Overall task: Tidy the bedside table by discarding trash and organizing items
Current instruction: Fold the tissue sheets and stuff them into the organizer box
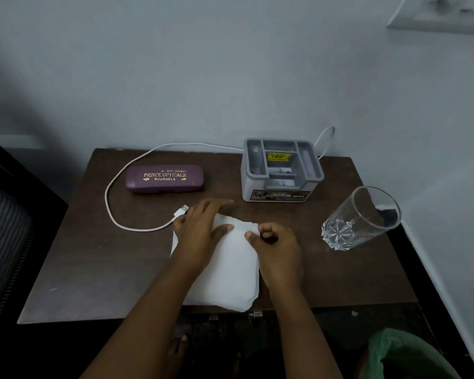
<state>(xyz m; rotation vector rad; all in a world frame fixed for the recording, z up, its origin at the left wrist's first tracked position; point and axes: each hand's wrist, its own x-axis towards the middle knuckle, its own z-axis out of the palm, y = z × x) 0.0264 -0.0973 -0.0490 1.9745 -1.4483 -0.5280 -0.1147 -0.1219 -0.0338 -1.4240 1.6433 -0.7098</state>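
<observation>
Dark brown table [93, 269], set against a pale wall. At far left, a white cable [106, 196] looping across the top and ending in a USB plug [181, 211] just beside the left hand. Inside the loop's far side, a purple spectacle case [164, 178], closed, lettered in gold, lying flat and apart from the paper.

In the middle, toward the front edge, the white paper [230, 272]: soft and tissue-like, folded into a rough rectangle, edges uneven and layered, one lower corner hanging slightly past the table's front. Left hand [200, 231] laid flat on the sheet's upper left, fingers straight and close together, pressing down. Right hand [275, 248] at the sheet's upper right edge, fingers curled, thumb and forefinger seeming to pinch the edge there.

Beyond the right hand, a grey organiser [281, 170] with several open compartments and a yellow sticker inside. Further right, a clear glass [360, 218] with a cut-pattern base, near the table's right side. At bottom right, below the table, a green bag [402, 356].
</observation>
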